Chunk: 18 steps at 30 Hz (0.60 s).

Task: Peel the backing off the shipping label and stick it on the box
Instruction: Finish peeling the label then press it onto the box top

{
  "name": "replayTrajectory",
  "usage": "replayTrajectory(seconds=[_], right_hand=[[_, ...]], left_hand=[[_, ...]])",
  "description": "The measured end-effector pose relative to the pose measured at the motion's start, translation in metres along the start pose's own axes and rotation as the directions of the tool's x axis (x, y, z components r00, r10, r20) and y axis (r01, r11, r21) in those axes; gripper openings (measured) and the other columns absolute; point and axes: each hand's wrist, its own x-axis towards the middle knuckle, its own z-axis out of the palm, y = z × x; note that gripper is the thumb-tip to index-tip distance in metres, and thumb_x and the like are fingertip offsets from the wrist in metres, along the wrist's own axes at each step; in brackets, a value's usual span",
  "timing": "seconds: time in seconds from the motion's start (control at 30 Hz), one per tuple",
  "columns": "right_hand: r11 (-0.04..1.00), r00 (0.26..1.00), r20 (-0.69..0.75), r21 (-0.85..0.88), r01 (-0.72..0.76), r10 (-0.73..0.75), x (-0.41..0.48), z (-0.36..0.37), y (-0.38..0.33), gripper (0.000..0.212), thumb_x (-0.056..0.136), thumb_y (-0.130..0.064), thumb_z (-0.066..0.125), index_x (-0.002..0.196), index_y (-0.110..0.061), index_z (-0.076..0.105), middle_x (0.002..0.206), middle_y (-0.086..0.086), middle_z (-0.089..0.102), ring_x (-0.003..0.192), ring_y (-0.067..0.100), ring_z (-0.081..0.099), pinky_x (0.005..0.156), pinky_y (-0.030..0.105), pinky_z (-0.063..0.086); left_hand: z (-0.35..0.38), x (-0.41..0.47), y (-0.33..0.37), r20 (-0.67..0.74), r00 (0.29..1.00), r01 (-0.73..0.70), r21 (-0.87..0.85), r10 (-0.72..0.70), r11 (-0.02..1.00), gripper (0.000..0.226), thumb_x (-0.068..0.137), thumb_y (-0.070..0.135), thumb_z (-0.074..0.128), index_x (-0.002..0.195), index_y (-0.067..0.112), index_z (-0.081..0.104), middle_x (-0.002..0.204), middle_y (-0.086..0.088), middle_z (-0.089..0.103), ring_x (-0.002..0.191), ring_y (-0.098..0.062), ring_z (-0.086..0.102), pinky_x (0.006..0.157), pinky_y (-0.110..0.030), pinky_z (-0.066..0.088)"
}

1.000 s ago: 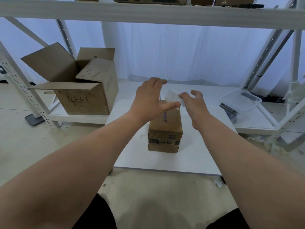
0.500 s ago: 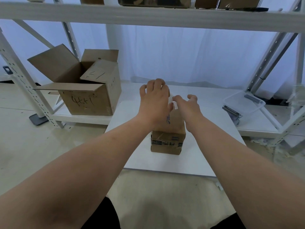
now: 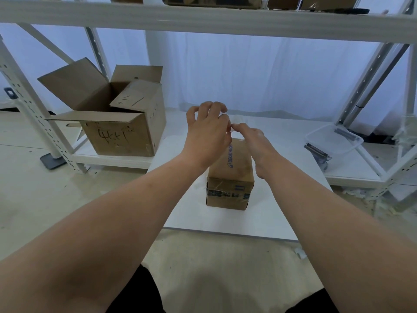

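Small brown cardboard box point(image 3: 230, 177) standing on the white table point(image 3: 266, 213), long side running away from the camera, blue lettering printed along the top, black-marked tape across the near face. Just above its far end, a small pale label point(image 3: 237, 120), mostly hidden and too blurred to tell paper from backing, caught between both hands. Left hand point(image 3: 208, 134) curled, thumb and forefinger pressed together on the label's near edge, other fingers arched up. Right hand point(image 3: 255, 141) reaching in from the right, fingertips point(image 3: 235, 127) pinching the same scrap, touching the left thumb. Compared with half a second ago: left hand no longer flat over the box top but lifted and curled; right hand closer in, the two now meeting. Off to the left, a bigger open carton point(image 3: 117, 123) on a low shelf; to the right, a clear plastic tub point(image 3: 334, 138).
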Motion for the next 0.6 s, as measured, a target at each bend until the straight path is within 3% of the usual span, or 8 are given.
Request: replayTrajectory(seconds=[0.07,0.17,0.23,0.37,0.47,0.53,0.6], right_hand=[[1.0,1.0,0.009,0.006,0.008,-0.008,-0.001,0.0,-0.001,0.066,0.088,-0.054,0.051,0.143,-0.024,0.029,0.146,0.002,0.035,0.114,0.016,0.035,0.089,0.034,0.028],[1.0,1.0,-0.012,0.009,0.003,-0.003,0.001,-0.001,-0.001,0.074,0.086,-0.061,0.05,0.146,-0.026,0.025,0.152,0.001,0.029,0.135,0.023,0.032,0.101,0.04,0.03],[1.0,1.0,-0.02,0.0,0.014,-0.014,0.0,-0.002,-0.001,0.073,0.086,-0.06,0.05,0.146,-0.026,0.026,0.153,0.001,0.028,0.139,0.025,0.029,0.104,0.042,0.03],[0.997,0.997,0.028,0.023,0.075,-0.076,-0.002,-0.01,0.001,0.05,0.092,-0.031,0.054,0.139,-0.023,0.038,0.131,-0.002,0.042,0.116,0.017,0.042,0.085,0.026,0.033],[0.989,0.986,0.092,-0.039,0.141,-0.137,0.0,-0.017,0.004,0.063,0.086,-0.007,0.057,0.142,-0.024,0.033,0.14,0.005,0.038,0.122,0.022,0.04,0.085,0.024,0.036],[0.975,0.974,0.121,-0.096,0.202,-0.19,-0.001,-0.021,0.007,0.072,0.082,-0.002,0.062,0.143,-0.025,0.03,0.146,0.006,0.035,0.126,0.02,0.037,0.077,0.015,0.04],[0.964,0.966,0.127,-0.114,0.242,-0.227,0.0,-0.023,0.009,0.073,0.081,0.0,0.066,0.141,-0.024,0.033,0.14,0.005,0.041,0.117,0.016,0.042,0.061,0.01,0.043]], left_hand=[[0.0,0.0,-0.001,0.0,1.0,0.011,-0.001,-0.011,1.0,0.014,0.085,0.023,0.061,0.089,0.015,0.071,0.128,-0.001,0.056,0.128,-0.025,0.042,0.103,-0.038,0.013],[0.0,-0.001,-0.007,0.04,0.998,0.043,-0.015,-0.042,0.999,0.02,0.088,0.032,0.059,0.092,0.016,0.07,0.133,0.0,0.051,0.132,-0.023,0.036,0.106,-0.041,0.015],[0.0,-0.001,-0.012,0.06,0.995,0.08,-0.02,-0.079,0.997,0.026,0.089,0.04,0.056,0.092,0.017,0.07,0.134,0.002,0.05,0.133,-0.022,0.034,0.107,-0.042,0.017],[-0.005,0.003,-0.019,0.109,0.973,0.212,-0.084,-0.203,0.974,0.035,0.088,0.051,0.053,0.089,0.019,0.069,0.129,0.003,0.05,0.129,-0.021,0.035,0.106,-0.042,0.017],[-0.008,0.009,-0.021,0.195,0.921,0.371,-0.178,-0.337,0.912,0.035,0.086,0.055,0.054,0.087,0.022,0.066,0.126,0.003,0.052,0.125,-0.021,0.038,0.104,-0.04,0.021],[-0.003,0.011,-0.026,0.275,0.872,0.475,-0.269,-0.406,0.838,0.033,0.084,0.057,0.056,0.078,0.025,0.062,0.122,0.003,0.056,0.12,-0.021,0.044,0.103,-0.04,0.029],[0.001,0.011,-0.029,0.365,0.818,0.574,-0.461,-0.444,0.677,0.035,0.08,0.058,0.06,0.066,0.027,0.058,0.106,0.003,0.062,0.103,-0.021,0.055,0.091,-0.041,0.044]])
